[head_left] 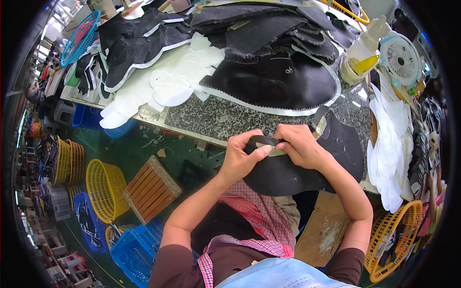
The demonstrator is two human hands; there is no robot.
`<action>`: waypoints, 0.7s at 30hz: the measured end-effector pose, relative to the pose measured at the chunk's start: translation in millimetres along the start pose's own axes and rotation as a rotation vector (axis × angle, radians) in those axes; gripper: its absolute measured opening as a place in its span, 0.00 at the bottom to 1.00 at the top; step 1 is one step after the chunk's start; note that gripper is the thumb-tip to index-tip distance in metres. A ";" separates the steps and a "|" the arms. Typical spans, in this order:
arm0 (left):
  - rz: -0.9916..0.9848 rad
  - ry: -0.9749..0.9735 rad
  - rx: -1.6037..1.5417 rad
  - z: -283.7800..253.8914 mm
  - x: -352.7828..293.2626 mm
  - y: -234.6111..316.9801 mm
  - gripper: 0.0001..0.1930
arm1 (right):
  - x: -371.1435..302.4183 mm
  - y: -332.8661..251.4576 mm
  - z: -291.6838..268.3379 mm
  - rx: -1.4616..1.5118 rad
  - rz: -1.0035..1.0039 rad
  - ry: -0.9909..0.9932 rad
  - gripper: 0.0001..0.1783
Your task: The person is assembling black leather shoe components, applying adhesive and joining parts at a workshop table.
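Both hands are closed at the near edge of the speckled stone-topped table point(211, 115). My left hand point(244, 154) pinches a dark curved edge of a black shoe upper point(283, 177), with the thumb over a pale strip. Close beside it, my right hand point(300, 144) grips the same edge with bent fingers. The upper's broad flat part hangs below the hands and runs right onto the table. Near the right hand, a narrow black strap with a pale yellowish patch point(320, 126) stands up. Farther back lies another black upper point(273, 81) with white edging and a small metal fitting.
Stacked black pieces point(264, 29) and white cut pieces point(153, 93) cover the back and left. A pale container point(357, 60) and small fan point(401, 60) stand at right, above more white pieces point(391, 149). Yellow baskets point(103, 192), a blue crate point(137, 254) and a wooden slatted stool point(152, 189) stand on the floor.
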State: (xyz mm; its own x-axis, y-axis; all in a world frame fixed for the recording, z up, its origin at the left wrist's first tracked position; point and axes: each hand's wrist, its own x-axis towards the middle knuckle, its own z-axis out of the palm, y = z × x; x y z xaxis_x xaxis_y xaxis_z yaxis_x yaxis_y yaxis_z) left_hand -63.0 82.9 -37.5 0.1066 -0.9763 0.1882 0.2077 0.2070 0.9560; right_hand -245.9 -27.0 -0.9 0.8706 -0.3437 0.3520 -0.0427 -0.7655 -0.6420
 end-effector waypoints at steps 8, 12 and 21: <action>-0.333 0.037 -0.125 -1.7 -17.3 17.5 0.08 | 65.3 3.7 -43.6 -0.183 -0.023 0.549 0.21; -0.402 -0.037 -0.129 -2.5 -21.2 12.0 0.11 | 113.7 35.9 -73.1 -0.391 -0.121 0.187 0.26; -0.448 -0.019 -0.217 -17.7 -25.6 12.0 0.09 | 87.7 -69.3 -156.6 -0.667 -0.121 0.265 0.19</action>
State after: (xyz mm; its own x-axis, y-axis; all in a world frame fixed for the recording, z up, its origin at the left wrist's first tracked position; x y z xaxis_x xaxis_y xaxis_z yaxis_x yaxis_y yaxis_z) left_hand -46.0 111.6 -34.8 -0.0572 -0.9728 -0.2245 0.4265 -0.2271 0.8755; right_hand -243.3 -89.3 181.1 0.7439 -0.2910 0.6016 -0.3169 -0.9462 -0.0659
